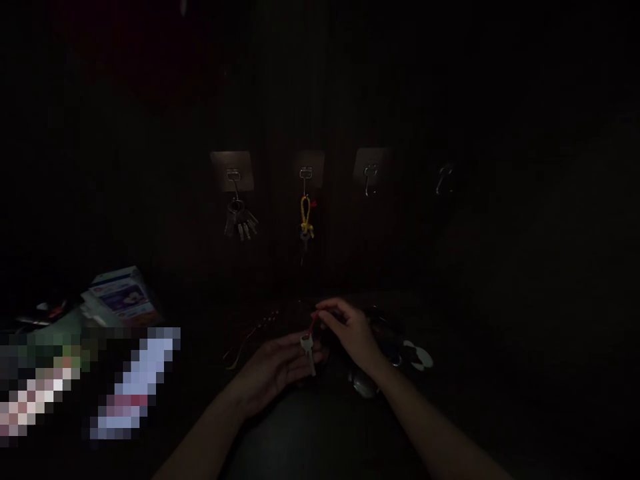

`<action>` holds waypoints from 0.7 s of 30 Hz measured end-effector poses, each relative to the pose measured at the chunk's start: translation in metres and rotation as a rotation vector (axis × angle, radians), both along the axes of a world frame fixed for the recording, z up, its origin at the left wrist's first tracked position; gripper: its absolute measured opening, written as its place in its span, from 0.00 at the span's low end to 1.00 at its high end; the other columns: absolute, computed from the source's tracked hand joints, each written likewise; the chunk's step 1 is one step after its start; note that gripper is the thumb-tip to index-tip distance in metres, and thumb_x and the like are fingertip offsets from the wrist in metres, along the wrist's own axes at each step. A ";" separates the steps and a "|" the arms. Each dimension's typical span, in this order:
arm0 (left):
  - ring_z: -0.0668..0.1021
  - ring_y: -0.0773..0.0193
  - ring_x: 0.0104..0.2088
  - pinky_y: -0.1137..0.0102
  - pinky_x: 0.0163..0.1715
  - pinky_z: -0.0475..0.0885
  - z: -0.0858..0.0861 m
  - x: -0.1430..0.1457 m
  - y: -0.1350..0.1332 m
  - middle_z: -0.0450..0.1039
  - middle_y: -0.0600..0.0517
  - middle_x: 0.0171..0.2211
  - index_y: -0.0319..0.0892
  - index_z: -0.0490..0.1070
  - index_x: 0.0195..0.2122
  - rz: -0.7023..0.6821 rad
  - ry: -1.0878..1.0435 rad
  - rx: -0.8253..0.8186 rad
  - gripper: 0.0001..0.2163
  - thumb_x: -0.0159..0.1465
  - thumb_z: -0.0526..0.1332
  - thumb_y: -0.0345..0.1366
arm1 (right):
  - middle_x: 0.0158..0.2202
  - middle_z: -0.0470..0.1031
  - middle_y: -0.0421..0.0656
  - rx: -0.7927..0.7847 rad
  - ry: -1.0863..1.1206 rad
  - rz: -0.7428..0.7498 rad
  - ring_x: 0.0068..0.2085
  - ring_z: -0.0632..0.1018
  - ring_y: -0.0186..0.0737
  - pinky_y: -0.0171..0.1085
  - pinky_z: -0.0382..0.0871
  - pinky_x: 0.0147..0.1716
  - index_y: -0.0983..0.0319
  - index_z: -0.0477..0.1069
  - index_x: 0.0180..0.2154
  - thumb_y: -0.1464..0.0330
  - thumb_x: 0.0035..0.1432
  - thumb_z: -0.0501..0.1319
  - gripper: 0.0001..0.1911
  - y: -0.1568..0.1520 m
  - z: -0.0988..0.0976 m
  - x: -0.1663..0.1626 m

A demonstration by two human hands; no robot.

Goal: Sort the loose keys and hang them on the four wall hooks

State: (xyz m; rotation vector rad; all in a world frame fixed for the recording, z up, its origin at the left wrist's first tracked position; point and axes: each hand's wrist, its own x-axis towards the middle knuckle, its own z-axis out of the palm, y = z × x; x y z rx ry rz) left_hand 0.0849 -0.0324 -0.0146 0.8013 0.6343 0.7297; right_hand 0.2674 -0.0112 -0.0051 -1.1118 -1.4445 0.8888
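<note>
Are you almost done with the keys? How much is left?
Done so far: a bunch of keys hangs on the first hook, and a key on a yellow cord hangs on the second hook. In hand: the left hand holds a silver key, and the right hand pinches its red cord. Left: the third hook and fourth hook look bare.

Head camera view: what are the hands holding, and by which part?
A silver key: the left hand grips it near the bow, while the right hand pinches its red cord.
</note>
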 end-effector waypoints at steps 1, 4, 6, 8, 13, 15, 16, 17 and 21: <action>0.76 0.58 0.46 0.65 0.48 0.67 0.000 0.000 0.000 0.75 0.42 0.45 0.38 0.72 0.47 0.001 0.006 0.006 0.15 0.59 0.62 0.35 | 0.31 0.77 0.41 0.002 0.029 0.004 0.29 0.76 0.36 0.36 0.70 0.31 0.60 0.70 0.35 0.62 0.54 0.59 0.09 0.000 0.000 0.000; 0.77 0.62 0.43 0.69 0.43 0.69 -0.002 -0.001 0.000 0.75 0.44 0.44 0.40 0.72 0.47 0.015 0.015 0.025 0.14 0.59 0.62 0.35 | 0.31 0.77 0.41 -0.004 0.070 0.010 0.29 0.75 0.35 0.35 0.70 0.31 0.60 0.71 0.34 0.62 0.53 0.60 0.09 0.000 0.001 0.001; 0.77 0.64 0.41 0.70 0.41 0.69 -0.004 -0.001 -0.001 0.74 0.45 0.42 0.40 0.72 0.45 0.027 0.026 0.050 0.13 0.59 0.63 0.36 | 0.30 0.76 0.40 -0.011 0.067 0.006 0.28 0.75 0.34 0.35 0.69 0.30 0.60 0.72 0.33 0.62 0.52 0.61 0.08 -0.001 0.001 0.001; 0.76 0.65 0.39 0.70 0.40 0.68 -0.005 -0.001 -0.001 0.74 0.45 0.41 0.40 0.72 0.43 0.037 0.035 0.078 0.13 0.58 0.64 0.37 | 0.28 0.75 0.39 -0.016 0.073 0.007 0.28 0.74 0.34 0.34 0.68 0.30 0.60 0.73 0.33 0.62 0.52 0.61 0.08 -0.001 0.002 0.001; 0.75 0.65 0.38 0.69 0.40 0.67 -0.007 0.001 0.000 0.73 0.47 0.42 0.42 0.69 0.46 0.067 0.075 0.108 0.18 0.54 0.66 0.37 | 0.27 0.74 0.38 -0.069 0.162 0.034 0.27 0.74 0.34 0.34 0.68 0.29 0.60 0.73 0.32 0.63 0.50 0.62 0.09 -0.001 0.004 0.001; 0.75 0.65 0.38 0.69 0.39 0.67 -0.009 0.002 0.001 0.74 0.48 0.40 0.42 0.70 0.45 0.093 0.095 0.120 0.18 0.53 0.67 0.35 | 0.26 0.74 0.38 -0.095 0.178 0.035 0.27 0.74 0.34 0.34 0.67 0.28 0.60 0.73 0.32 0.63 0.48 0.63 0.08 -0.002 0.005 0.000; 0.75 0.65 0.37 0.70 0.39 0.67 -0.011 0.002 0.002 0.74 0.48 0.39 0.41 0.70 0.44 0.111 0.104 0.129 0.18 0.52 0.68 0.35 | 0.26 0.73 0.38 -0.106 0.181 0.035 0.28 0.74 0.34 0.34 0.68 0.29 0.60 0.72 0.31 0.64 0.48 0.63 0.08 -0.002 0.007 0.000; 0.75 0.65 0.37 0.70 0.39 0.67 -0.012 0.002 0.002 0.74 0.49 0.38 0.41 0.70 0.44 0.132 0.117 0.140 0.17 0.52 0.67 0.34 | 0.26 0.73 0.38 -0.113 0.180 0.038 0.28 0.74 0.34 0.34 0.67 0.29 0.60 0.72 0.31 0.65 0.47 0.63 0.07 -0.003 0.008 0.000; 0.76 0.66 0.36 0.71 0.38 0.68 -0.015 0.003 0.004 0.75 0.50 0.36 0.42 0.71 0.43 0.208 0.247 0.225 0.16 0.52 0.66 0.32 | 0.26 0.72 0.36 -0.131 0.174 0.059 0.28 0.73 0.33 0.33 0.66 0.30 0.59 0.72 0.33 0.68 0.46 0.61 0.08 -0.004 0.011 0.000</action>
